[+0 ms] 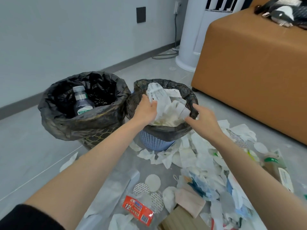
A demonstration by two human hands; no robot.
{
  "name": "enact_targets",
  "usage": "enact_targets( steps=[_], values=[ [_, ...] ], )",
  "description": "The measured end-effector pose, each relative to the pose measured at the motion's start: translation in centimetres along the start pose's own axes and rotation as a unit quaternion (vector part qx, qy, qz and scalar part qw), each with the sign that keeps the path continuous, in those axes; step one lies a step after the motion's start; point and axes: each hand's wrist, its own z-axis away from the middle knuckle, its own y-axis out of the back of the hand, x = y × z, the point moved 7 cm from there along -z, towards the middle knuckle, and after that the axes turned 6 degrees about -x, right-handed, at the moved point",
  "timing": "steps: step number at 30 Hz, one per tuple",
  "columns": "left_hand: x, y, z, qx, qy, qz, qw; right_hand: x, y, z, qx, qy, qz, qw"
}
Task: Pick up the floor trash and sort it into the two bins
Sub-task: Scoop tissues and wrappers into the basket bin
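1. Black sleeve (25, 218) on the left arm is the closest thing to the lens. Next to it on the floor lies a red wrapper (137, 211) with a barcode, flat among some round cotton pads (152, 182). None of that is sorted yet.
2. Left hand (146, 112) is over the blue basket bin (154, 143), with thumb and fingers closed on the edge of the crumpled paper (166, 103) heaped inside. The paper stands above the rim, so my guess is the hand is stuffing it down to stop it springing back out.
3. Right hand (204, 120) hovers at the near-right rim of that same bin, fingers spread, holding nothing. It's probably there to help tamp the paper, but that's just my read.
4. Just left of it sits the black-lined bin (66, 123), their liners about touching. A plastic bottle (82, 102) leans inside it. So it looks like plastics go left and paper goes right, and parking the bins side by side keeps both in easy reach.
5. Most of the job is left. The tissue pile (199, 155) spreads from the foot of the blue bin toward the camera and off to the right. A green-label bottle (274, 165) lies on its side at the right edge and likely belongs in the left bin.
6. An orange sofa (249, 72) boxes the mess in on the right.
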Motion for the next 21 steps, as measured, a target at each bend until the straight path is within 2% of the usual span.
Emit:
enact_targets(
  steps=[6,11,13,17,21],
  values=[
    [0.8,1.3,1.8,0.134,-0.075,-0.096,0.984,3.9,-0.5,4.6,0.002,-0.032,-0.084,0.996],
    [2.5,-0.7,4.3,0.131,-0.171,-0.131,0.968,6.7,-1.1,8.3,-0.027,-0.084,-0.150,0.985],
    [3.1,-2.4,5.7,0.109,-0.212,-0.113,0.964,8.0,-2.1,10.0,-0.087,-0.101,-0.137,0.982],
    [3.0,-6.0,8.4,0.068,-0.253,-0.053,0.964,11.4,-6.7,13.8,-0.258,-0.116,-0.025,0.959],
    [0.9,-9.3,10.5,0.017,-0.254,-0.004,0.967,14.3,-11.6,17.1,-0.342,-0.123,0.072,0.929]
  ],
)
